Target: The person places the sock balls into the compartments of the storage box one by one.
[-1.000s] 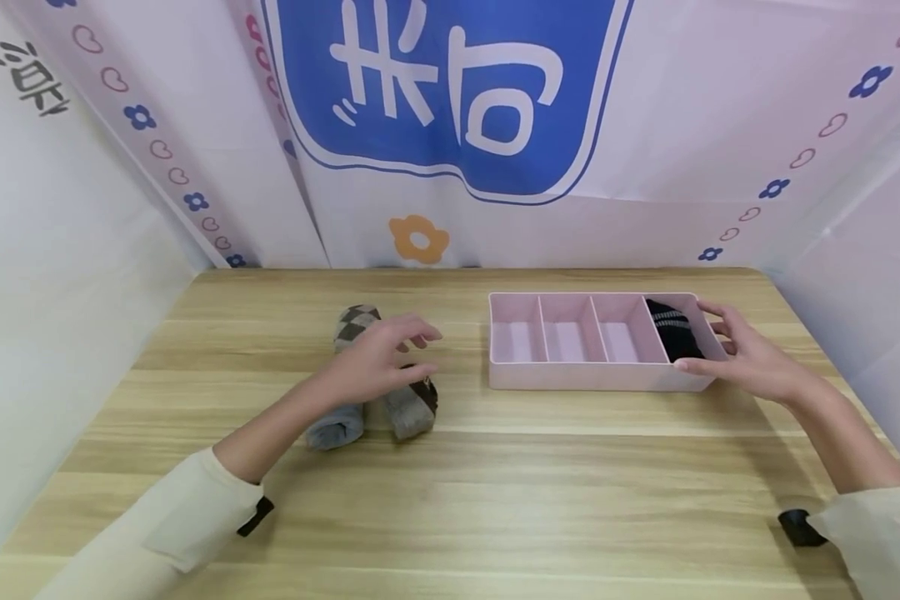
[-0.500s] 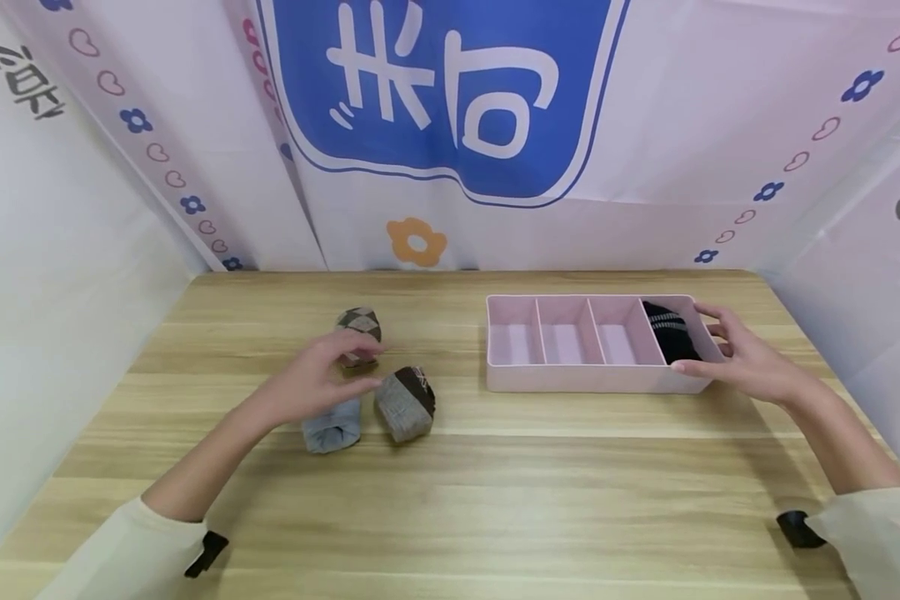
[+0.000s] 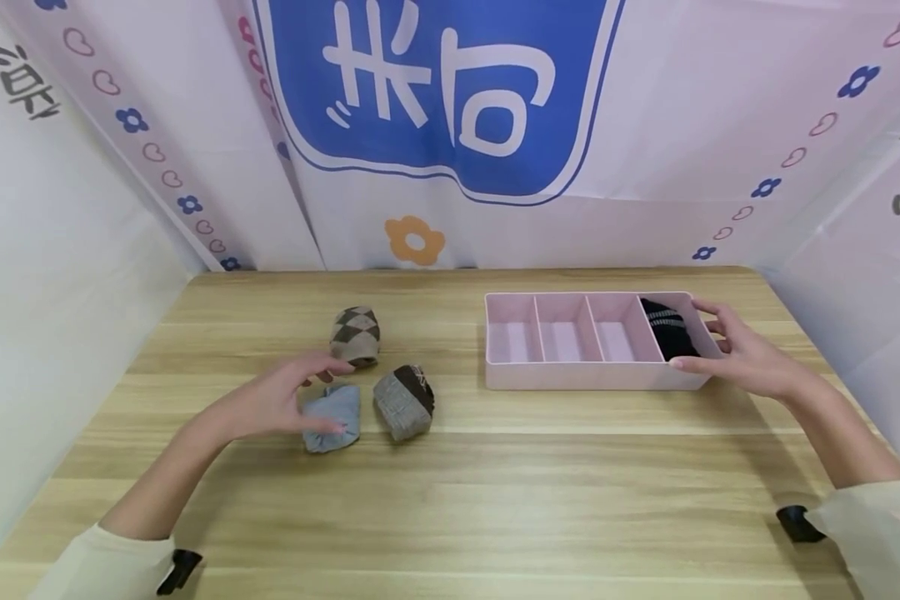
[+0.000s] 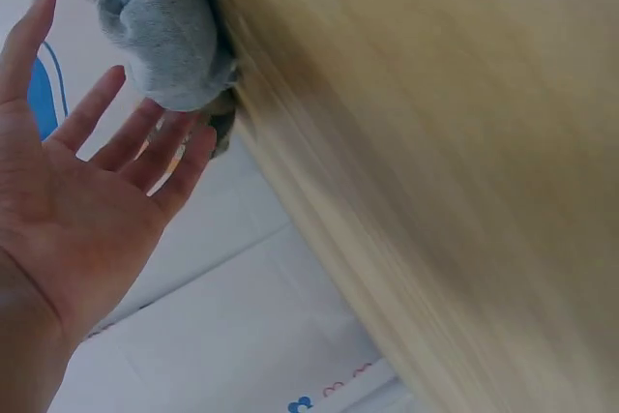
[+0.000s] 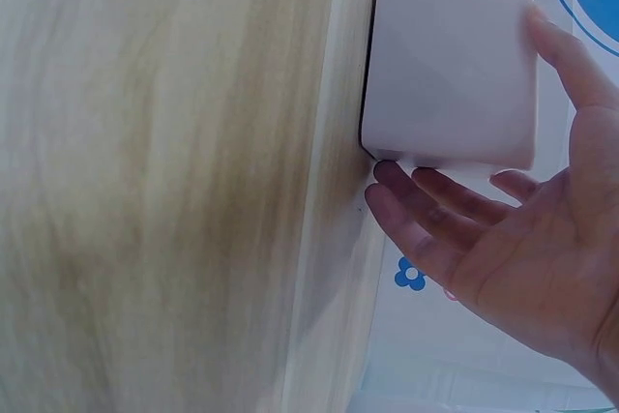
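A light blue-grey rolled sock (image 3: 342,404) lies at the left of the table. My left hand (image 3: 266,402) is spread around its left side, thumb in front and fingers behind. In the left wrist view the fingers are nearly straight beside the bundle. Two more rolled socks lie nearby: a brown argyle sock (image 3: 356,335) behind, and a grey sock with a dark brown band (image 3: 405,403) to the right. My right hand (image 3: 761,360) holds the right end of a pink divided box (image 3: 577,377), thumb at its front corner and fingers against the end wall.
A black sock with grey stripes (image 3: 669,329) sits in the box's rightmost compartment; the other compartments show bare floors. The wooden table (image 3: 495,508) runs back to a printed cloth (image 3: 667,150), with white cloth at both sides.
My left hand has drawn back leftwards from the brown-banded grey sock, past the argyle one, to the blue-grey sock. My right hand and the box have stayed in place.
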Demonstrator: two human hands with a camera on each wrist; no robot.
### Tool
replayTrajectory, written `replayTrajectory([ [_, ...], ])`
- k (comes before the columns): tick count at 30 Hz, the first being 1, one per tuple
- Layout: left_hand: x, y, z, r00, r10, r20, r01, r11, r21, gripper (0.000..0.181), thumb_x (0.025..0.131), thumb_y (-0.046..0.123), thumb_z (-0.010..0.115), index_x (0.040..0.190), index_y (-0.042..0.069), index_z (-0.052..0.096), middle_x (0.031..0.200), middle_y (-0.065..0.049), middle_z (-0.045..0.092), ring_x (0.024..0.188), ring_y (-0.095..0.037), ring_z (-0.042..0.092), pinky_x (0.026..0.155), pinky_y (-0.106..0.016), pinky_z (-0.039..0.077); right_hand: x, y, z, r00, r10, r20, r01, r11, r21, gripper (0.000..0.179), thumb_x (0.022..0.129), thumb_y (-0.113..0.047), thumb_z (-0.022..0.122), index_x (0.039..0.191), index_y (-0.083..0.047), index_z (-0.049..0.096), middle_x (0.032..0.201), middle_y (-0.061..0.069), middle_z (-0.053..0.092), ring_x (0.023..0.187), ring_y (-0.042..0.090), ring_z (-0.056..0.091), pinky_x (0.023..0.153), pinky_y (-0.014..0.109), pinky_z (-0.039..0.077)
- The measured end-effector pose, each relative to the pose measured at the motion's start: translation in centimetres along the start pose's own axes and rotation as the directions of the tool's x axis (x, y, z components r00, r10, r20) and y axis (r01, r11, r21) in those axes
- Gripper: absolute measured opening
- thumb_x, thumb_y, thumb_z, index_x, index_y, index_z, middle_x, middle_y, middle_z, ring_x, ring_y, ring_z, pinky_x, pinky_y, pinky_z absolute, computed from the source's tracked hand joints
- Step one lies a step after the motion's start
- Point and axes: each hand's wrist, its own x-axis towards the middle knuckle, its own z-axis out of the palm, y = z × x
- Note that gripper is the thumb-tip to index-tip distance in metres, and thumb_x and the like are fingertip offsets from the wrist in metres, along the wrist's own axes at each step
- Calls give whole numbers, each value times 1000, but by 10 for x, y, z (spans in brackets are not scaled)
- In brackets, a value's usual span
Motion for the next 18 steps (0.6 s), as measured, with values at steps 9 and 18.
replayTrajectory([
  [9,-9,-5,3,997,-68,40,68,998,13,79,73,38,95,130,-5,62,118,-10,66,96,-19,62,81,-40,57,1,2,0,1000,-11,-1,11,1000,-16,102,98,-27,72,163,-1,-2,153,43,28,131,61,44,100,63,42],
  [18,-6,-7,3,991,-114,65,114,993,10,66,73,26,95,125,-2,65,107,-4,65,90,-14,60,74,-33,55,1,2,0,1000,-11,-8,11,1000,-20,102,98,-26,73,163,-1,-1,152,43,29,129,60,46,100,60,43],
])
